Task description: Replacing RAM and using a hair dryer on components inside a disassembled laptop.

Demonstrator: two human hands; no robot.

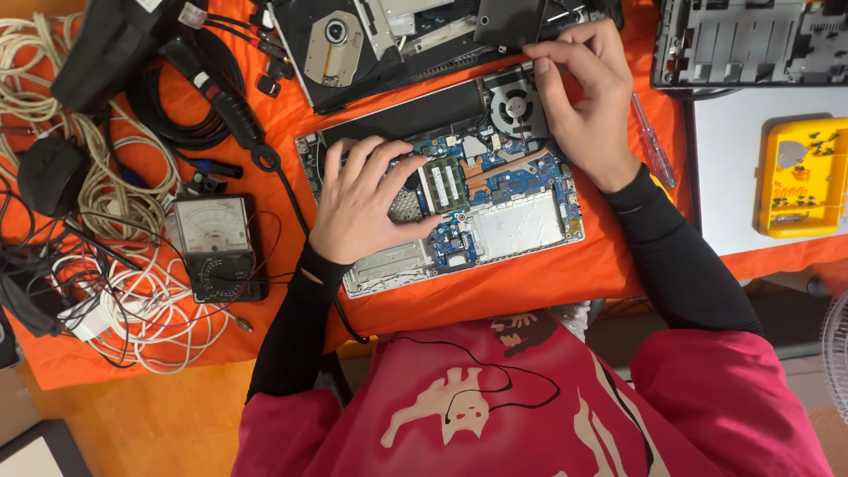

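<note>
An opened laptop base (pixel 521 225) lies on the orange cloth (pixel 495 291), its blue circuit board, memory module (pixel 443 185) and fan (pixel 515 106) exposed. My left hand (pixel 362 199) rests flat on the left part of the board, fingers spread, holding nothing. My right hand (pixel 583 97) sits at the laptop's far right corner beside the fan, fingers curled down onto the edge; whether it pinches anything is hidden.
A screwdriver (pixel 652 146) lies right of my right hand. A yellow parts tray (pixel 799 177) sits on a white surface at right. An analog multimeter (pixel 216 247), tangled cables (pixel 132 300) and other dismantled laptop chassis (pixel 389 44) surround the work.
</note>
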